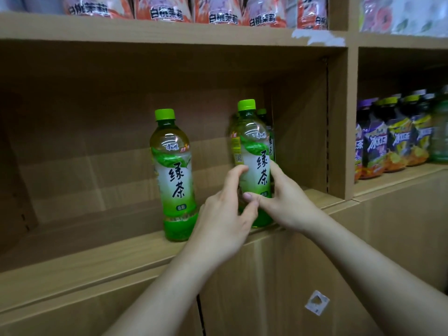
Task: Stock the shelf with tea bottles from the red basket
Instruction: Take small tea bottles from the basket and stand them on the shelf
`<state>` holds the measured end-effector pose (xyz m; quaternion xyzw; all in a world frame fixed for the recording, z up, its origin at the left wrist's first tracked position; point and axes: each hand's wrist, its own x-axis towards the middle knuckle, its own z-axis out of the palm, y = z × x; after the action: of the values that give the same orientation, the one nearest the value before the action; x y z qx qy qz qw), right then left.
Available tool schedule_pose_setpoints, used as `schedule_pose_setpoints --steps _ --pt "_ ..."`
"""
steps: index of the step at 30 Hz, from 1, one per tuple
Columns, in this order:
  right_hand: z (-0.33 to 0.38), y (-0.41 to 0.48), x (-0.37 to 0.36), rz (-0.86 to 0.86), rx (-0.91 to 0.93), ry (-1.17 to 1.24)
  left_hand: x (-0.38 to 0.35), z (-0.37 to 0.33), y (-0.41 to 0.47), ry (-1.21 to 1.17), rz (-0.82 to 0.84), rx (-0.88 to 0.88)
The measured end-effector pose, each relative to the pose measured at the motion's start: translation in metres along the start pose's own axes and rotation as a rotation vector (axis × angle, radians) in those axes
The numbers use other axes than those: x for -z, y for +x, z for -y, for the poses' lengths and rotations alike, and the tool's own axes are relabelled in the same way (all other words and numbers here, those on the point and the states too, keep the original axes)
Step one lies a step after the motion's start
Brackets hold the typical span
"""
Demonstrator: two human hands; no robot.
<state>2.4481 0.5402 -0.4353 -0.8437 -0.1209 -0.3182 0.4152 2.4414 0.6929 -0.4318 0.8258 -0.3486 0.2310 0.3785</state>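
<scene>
Two green tea bottles with green caps stand upright at the front of the wooden shelf [101,248]. One green tea bottle [173,170] stands free at the middle. A second green tea bottle [254,151] stands to its right, with more green tea bottles [263,115] partly hidden behind it. My left hand [223,214] holds this right bottle's lower part from the left, fingers curled on it. My right hand [281,202] grips the same bottle from the right, thumb across the front. The red basket is out of view.
The shelf above carries orange-labelled bottles [164,10]. Right of a wooden divider [344,122], a neighbouring compartment holds purple and yellow labelled bottles [392,139]. Left of the free bottle the shelf floor shows bare wood. Closed wooden cabinet fronts [266,287] lie below.
</scene>
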Motion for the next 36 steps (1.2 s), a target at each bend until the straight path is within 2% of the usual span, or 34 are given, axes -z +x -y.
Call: schedule_pose_setpoints --steps 2,5,7,9,12,16,24,26,28,30,33,36 --pt "0.000 -0.001 0.002 -0.053 -0.023 -0.088 0.005 -0.003 -0.002 0.054 -0.055 -0.032" --pt "0.006 -0.005 0.000 -0.119 -0.071 -0.274 0.029 0.003 -0.011 0.276 -0.390 -0.120" --pt "0.008 -0.005 -0.001 -0.158 -0.111 -0.373 0.050 0.013 -0.014 0.320 -0.531 -0.031" --pt "0.009 -0.002 -0.002 -0.182 -0.164 -0.306 0.066 0.023 -0.013 0.253 -0.485 0.120" --pt "0.007 0.007 -0.003 -0.216 -0.259 -0.112 0.070 0.029 -0.010 0.092 -0.307 0.257" --pt "0.003 0.010 -0.007 -0.236 -0.298 -0.038 0.068 0.025 -0.009 0.209 -0.282 0.270" --pt "-0.019 0.015 0.014 -0.281 -0.272 -0.094 0.034 0.026 0.007 0.217 -0.285 0.289" --pt "-0.022 0.014 0.017 -0.281 -0.245 -0.101 0.026 0.020 0.005 0.340 -0.375 0.194" --pt "-0.026 0.013 0.018 -0.275 -0.221 -0.117 0.009 0.005 0.004 0.454 -0.441 -0.022" --pt "-0.032 0.011 0.021 -0.271 -0.204 -0.109 -0.016 -0.006 0.015 0.403 -0.301 -0.074" --pt "-0.042 0.007 0.027 -0.235 -0.170 -0.055 -0.053 -0.014 0.046 0.175 -0.025 0.182" --pt "-0.053 0.008 0.036 -0.160 -0.171 0.000 -0.074 -0.010 0.071 0.046 -0.010 0.354"
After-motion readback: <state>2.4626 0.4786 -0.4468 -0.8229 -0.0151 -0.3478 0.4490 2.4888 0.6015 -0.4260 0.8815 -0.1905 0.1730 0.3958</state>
